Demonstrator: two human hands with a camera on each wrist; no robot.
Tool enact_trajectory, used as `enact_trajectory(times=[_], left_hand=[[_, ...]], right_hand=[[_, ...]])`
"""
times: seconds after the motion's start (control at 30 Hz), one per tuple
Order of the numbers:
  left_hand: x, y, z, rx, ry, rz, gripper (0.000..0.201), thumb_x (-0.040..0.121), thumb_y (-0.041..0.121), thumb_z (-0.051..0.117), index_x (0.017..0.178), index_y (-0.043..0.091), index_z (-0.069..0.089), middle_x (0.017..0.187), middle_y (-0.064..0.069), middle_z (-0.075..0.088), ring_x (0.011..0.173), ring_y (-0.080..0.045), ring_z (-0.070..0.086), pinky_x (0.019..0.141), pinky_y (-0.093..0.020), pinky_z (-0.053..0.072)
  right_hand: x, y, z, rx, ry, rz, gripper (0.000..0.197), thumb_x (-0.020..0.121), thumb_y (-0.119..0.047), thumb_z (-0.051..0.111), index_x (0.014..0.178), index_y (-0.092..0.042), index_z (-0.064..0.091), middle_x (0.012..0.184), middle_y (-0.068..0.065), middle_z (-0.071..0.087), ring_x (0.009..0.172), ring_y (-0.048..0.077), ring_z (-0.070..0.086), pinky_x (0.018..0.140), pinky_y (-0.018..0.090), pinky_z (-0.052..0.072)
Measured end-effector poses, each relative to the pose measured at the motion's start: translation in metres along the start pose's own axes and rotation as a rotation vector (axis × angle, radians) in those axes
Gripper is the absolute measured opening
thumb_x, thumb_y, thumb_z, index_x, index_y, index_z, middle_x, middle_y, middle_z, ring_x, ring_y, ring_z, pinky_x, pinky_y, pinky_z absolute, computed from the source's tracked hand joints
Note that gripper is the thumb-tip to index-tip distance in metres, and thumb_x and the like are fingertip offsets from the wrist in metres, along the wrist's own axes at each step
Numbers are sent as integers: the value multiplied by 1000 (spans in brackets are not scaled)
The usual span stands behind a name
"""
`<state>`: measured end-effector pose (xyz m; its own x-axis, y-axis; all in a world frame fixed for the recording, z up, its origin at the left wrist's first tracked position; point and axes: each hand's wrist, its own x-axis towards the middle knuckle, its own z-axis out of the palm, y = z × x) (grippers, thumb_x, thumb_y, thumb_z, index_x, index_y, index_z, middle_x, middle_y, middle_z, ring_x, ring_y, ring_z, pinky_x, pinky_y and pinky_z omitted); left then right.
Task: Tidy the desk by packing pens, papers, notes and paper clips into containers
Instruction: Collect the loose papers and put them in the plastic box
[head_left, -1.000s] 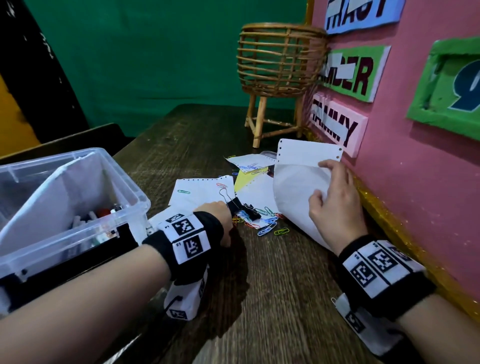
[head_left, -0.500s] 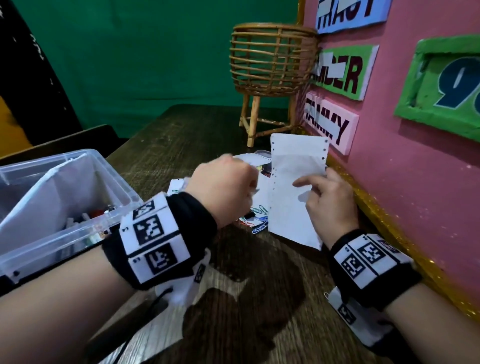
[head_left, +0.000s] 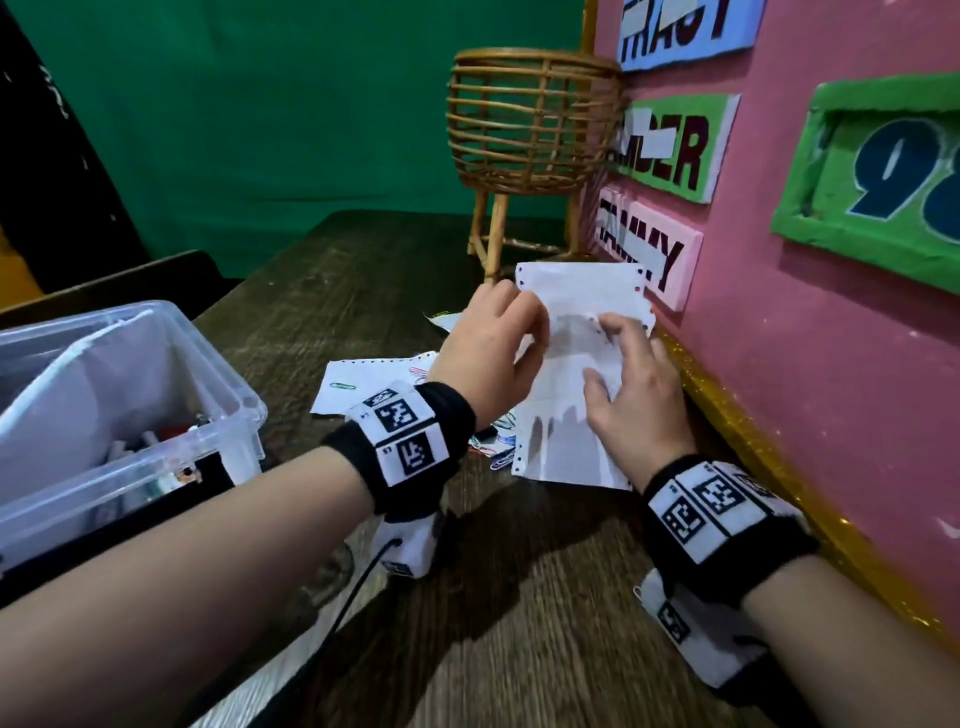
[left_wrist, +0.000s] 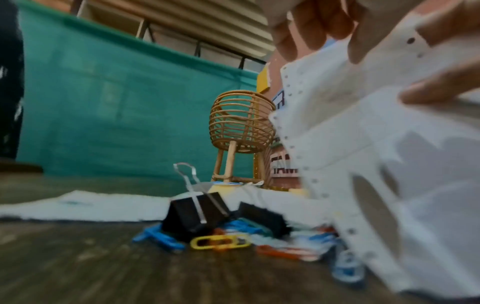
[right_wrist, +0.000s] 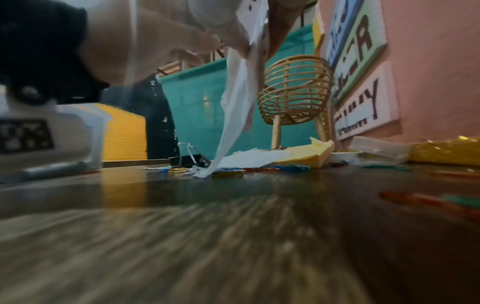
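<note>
A white sheet of paper with punched edges stands almost upright, its lower edge on the wooden desk. My left hand pinches its upper left edge, with fingers over the top of the sheet. My right hand holds the upper right part, and the sheet hangs down from its fingers. Coloured paper clips and black binder clips lie in a pile just below my left hand.
A clear plastic box at the left holds white paper and small items. More white sheets lie behind my left wrist. Yellow notes lie near the pink wall. A wicker basket on legs stands at the back.
My left hand has risen from the clip pile and taken the sheet's left edge. The sheet, first curled on the desk under my right hand, now stands upright between both hands.
</note>
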<state>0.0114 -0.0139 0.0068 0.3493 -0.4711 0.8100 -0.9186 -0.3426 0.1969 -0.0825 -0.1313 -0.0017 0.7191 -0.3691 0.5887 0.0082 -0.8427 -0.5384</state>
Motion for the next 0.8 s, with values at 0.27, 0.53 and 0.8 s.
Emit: enact_trajectory(times=[0.27, 0.53, 0.8], left_hand=[[-7, -31, 28, 348, -907, -387, 49, 89, 49, 50, 121, 13, 47, 128, -11, 47, 123, -28, 41, 96, -39, 39], [6, -40, 44, 408, -907, -625, 75, 87, 58, 48, 138, 6, 32, 141, -16, 40, 131, -32, 37, 104, -37, 34], [8, -46, 44, 403, -915, -748, 90, 67, 62, 70, 128, 2, 42, 115, -13, 56, 107, -28, 55, 85, -34, 46]], right_hand=[[16, 13, 10, -64, 24, 113, 50, 80, 15, 48, 110, -18, 69, 122, 13, 48, 106, 30, 56, 93, 32, 48], [18, 6, 2, -302, -89, 212, 49, 86, 3, 42, 131, -12, 51, 135, 10, 45, 111, 33, 53, 90, 38, 45], [20, 11, 13, -299, -53, 297, 62, 83, -7, 49, 141, -10, 29, 139, 17, 38, 116, 38, 49, 102, 49, 38]])
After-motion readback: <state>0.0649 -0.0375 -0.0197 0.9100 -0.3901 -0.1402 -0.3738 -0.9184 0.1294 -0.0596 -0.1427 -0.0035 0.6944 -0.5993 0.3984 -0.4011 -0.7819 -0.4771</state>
